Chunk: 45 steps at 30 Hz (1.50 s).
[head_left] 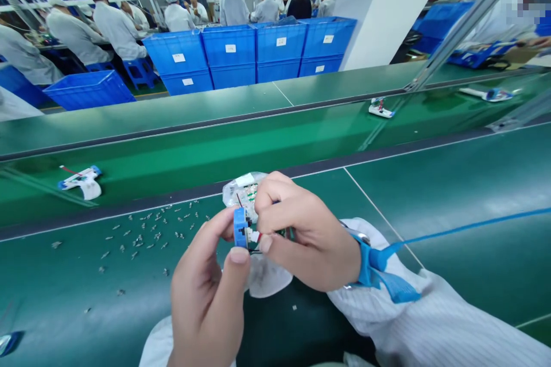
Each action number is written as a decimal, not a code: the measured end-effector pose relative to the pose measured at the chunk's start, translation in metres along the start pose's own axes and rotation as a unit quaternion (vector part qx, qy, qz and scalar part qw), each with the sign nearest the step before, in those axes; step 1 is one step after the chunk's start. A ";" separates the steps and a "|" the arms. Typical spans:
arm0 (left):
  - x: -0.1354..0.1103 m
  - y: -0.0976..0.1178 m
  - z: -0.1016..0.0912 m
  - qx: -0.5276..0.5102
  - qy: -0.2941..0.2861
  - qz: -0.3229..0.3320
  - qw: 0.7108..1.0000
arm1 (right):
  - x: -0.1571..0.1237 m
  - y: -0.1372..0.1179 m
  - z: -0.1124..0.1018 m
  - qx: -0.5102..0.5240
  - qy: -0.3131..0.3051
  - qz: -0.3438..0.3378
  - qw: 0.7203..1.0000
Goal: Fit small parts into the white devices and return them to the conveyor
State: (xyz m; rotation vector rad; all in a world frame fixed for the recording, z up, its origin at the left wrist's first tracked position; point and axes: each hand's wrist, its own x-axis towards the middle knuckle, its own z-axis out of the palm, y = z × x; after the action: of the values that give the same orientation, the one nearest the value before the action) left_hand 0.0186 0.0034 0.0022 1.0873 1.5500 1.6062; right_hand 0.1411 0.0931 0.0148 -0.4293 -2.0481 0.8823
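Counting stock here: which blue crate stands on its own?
The single crate at far left, set apart from the four two-high stacks beyond the belt.

The plastic housing and wrist strap are blue, the conveyor belt green. The sleeve is white with fine stripes.

The left hand stands upright, thumb pressed inward, while the right hand curls across from the side, fingers bent close, the white-sleeved right forearm reaching in low.
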 end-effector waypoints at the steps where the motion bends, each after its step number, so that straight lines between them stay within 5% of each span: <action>1: 0.000 0.001 0.000 -0.007 -0.004 -0.002 1.000 | 0.000 0.000 -0.001 -0.001 -0.005 -0.002 1.000; 13: -0.002 0.004 -0.004 -0.016 -0.022 -0.031 0.999 | -0.002 -0.007 -0.014 -0.044 -0.050 -0.019 0.998; 22: 0.002 0.009 -0.008 0.101 -0.066 0.015 0.993 | 0.001 -0.011 -0.022 -0.119 -0.128 -0.003 0.985; 28: 0.005 0.011 -0.019 0.218 -0.163 0.089 0.958 | -0.002 -0.010 -0.024 -0.108 -0.155 -0.023 0.982; 36: 0.002 0.007 -0.023 0.397 -0.232 0.163 0.873 | -0.001 -0.006 -0.020 -0.051 -0.170 0.002 0.984; 40: -0.002 0.004 -0.021 0.395 -0.245 0.137 0.875 | -0.003 -0.008 -0.020 -0.030 -0.190 0.009 0.981; 45: -0.010 0.007 -0.012 0.418 -0.186 0.085 0.885 | -0.005 -0.008 -0.017 -0.014 -0.179 0.013 0.984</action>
State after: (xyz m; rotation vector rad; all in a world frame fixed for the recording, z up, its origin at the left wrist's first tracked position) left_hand 0.0131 -0.0116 0.0080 1.8922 1.9415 0.6970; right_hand 0.1581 0.0928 0.0246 -0.3315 -2.3883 1.0044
